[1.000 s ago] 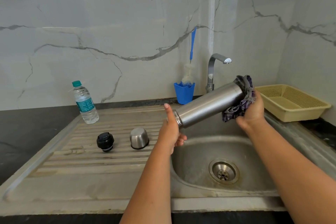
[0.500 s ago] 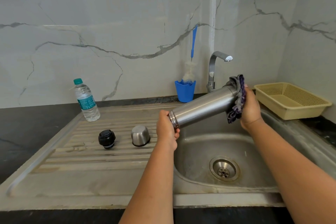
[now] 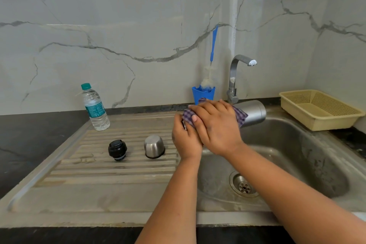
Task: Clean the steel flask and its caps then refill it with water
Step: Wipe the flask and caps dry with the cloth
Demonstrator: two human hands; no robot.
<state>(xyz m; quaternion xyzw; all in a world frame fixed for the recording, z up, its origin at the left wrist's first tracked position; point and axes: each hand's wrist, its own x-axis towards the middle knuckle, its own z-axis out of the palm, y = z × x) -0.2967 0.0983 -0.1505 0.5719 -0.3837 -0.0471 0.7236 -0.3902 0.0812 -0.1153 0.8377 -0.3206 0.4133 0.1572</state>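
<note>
The steel sink (image 3: 309, 144) fills the right half of the view, its ribbed drainboard (image 3: 99, 166) running off toward nine o'clock, and the work goes on over the basin's near-left rim. The steel flask (image 3: 254, 112) is held there almost level, above the basin and touching nothing below, its closed base pointing toward two o'clock and its open neck toward nine. The right hand (image 3: 217, 125) is curled over the checked cloth (image 3: 240, 117), wrapping it round the middle of the body, while the left hand (image 3: 185, 140) grips the neck end from below, so both are grasping and neither is free. The step in hand looks like wiping the outside of the flask, and to do it well the left hand should serve as the anchor, holding firm and turning the flask a little at a time, while the right slides the cloth along the length from neck to base so no strip is missed. The polished wall is likely slippery if wet, so the work is safest kept over the basin. The base end toward two o'clock is bare of cloth and needs its own pass. At nine o'clock of the hands, on the drainboard, the steel cup cap (image 3: 154, 146) stands mouth down and the black stopper (image 3: 117, 149) sits just beyond it, apart from each other; I cannot tell whether they have been cleaned. The water bottle (image 3: 95, 108) stands at ten o'clock, seemingly full, probably for the refill
</note>
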